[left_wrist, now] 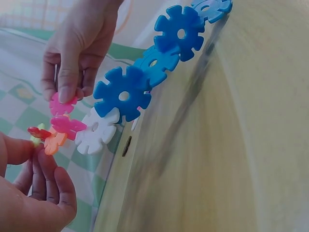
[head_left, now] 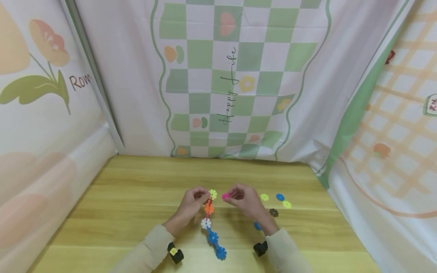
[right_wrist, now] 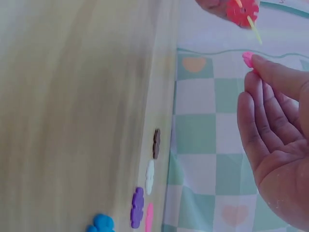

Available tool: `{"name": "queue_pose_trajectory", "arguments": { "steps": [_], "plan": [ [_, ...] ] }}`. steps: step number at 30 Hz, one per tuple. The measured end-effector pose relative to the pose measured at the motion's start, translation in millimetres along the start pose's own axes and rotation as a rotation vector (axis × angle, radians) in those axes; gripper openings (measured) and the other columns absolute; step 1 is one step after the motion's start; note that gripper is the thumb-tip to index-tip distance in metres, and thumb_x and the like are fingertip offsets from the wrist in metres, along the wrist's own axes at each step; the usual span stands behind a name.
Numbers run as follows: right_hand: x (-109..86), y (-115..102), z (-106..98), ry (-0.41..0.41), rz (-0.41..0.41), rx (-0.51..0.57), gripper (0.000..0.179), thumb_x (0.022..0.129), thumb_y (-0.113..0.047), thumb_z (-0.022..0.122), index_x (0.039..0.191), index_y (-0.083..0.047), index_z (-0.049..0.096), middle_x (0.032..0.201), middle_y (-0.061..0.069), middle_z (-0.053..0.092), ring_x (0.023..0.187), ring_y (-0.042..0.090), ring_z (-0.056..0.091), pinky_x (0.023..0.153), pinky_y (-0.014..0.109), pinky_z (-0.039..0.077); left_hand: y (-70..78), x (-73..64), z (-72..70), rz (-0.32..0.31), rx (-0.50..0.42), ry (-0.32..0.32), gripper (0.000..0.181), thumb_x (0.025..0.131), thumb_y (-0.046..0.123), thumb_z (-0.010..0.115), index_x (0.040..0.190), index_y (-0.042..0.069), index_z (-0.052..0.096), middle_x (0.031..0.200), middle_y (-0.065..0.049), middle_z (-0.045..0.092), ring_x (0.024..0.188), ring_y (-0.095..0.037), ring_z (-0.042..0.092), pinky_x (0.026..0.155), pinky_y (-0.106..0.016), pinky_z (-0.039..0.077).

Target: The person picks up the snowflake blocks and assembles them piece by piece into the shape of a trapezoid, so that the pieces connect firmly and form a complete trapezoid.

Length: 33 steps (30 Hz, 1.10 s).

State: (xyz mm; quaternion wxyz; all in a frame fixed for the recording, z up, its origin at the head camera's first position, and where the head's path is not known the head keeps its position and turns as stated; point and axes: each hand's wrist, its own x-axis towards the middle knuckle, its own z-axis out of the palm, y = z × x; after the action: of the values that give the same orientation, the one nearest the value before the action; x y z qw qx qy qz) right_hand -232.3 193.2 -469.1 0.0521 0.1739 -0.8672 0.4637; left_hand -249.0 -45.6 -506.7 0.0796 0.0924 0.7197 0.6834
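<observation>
My left hand [head_left: 191, 203] pinches the top end of a chain of interlocking snowflake discs. From that end come a yellow-green disc [head_left: 213, 194], a red disc [right_wrist: 243, 12], an orange disc [head_left: 209, 209], a pink disc [left_wrist: 68, 126], a white disc [head_left: 206, 223] and several blue discs [head_left: 213, 237]. The chain hangs down toward the near side in the head view. Just across a small gap, my right hand [head_left: 248, 201] holds a loose pink disc [head_left: 226, 196] between thumb and fingertips, level with the yellow-green one.
To the right on the wooden table [head_left: 136, 201] lie loose yellow-green discs [head_left: 264, 197], blue discs [head_left: 280, 197] and a dark disc [head_left: 274, 212]. The right wrist view also shows a purple disc [right_wrist: 137, 208] and a white disc [right_wrist: 149, 177]. Printed curtains [head_left: 205, 57] enclose the table.
</observation>
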Motion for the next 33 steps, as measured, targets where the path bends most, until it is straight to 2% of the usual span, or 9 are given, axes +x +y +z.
{"name": "queue_pose_trajectory", "arguments": {
  "steps": [5,12,21,33],
  "plan": [
    [-7.2,-2.2,9.9,0.043,-0.051,0.027,0.017,0.086,-0.013,0.087,0.097,-0.012,0.073,0.092,0.004,0.078,0.079,0.009,0.072,0.075,0.024,0.063,1.2,-1.8,1.0,0.011,-0.005,0.000,0.023,0.104,0.022,0.068,0.116,0.002,0.070,0.107,-0.008,0.071,0.094,-0.015,0.066,0.080,-0.022,0.060],
    [-13.0,-9.9,21.4,0.060,-0.143,-0.014,0.015,0.087,-0.010,0.086,0.097,-0.008,0.074,0.090,0.004,0.078,0.077,0.009,0.073,0.074,0.025,0.063,0.3,-0.7,1.3,0.026,0.010,0.010,0.023,0.104,0.022,0.069,0.114,0.002,0.071,0.105,-0.008,0.071,0.093,-0.016,0.066,0.080,-0.023,0.059],
    [-11.5,-12.4,30.5,0.114,-0.163,-0.083,0.015,0.086,-0.006,0.085,0.095,-0.010,0.074,0.086,0.002,0.077,0.075,0.007,0.072,0.072,0.023,0.063,1.0,0.5,2.1,0.038,0.012,0.006,0.023,0.103,0.025,0.070,0.114,0.005,0.071,0.109,-0.007,0.072,0.097,-0.016,0.066,0.084,-0.026,0.060],
    [-10.9,-15.4,38.2,0.210,-0.260,-0.121,0.016,0.083,0.002,0.086,0.092,-0.005,0.074,0.082,0.007,0.077,0.071,0.011,0.074,0.069,0.021,0.063,-0.4,1.6,2.0,0.060,0.015,0.017,0.021,0.102,0.024,0.072,0.111,0.005,0.072,0.106,-0.008,0.072,0.096,-0.017,0.067,0.084,-0.028,0.061]
  ]
}}
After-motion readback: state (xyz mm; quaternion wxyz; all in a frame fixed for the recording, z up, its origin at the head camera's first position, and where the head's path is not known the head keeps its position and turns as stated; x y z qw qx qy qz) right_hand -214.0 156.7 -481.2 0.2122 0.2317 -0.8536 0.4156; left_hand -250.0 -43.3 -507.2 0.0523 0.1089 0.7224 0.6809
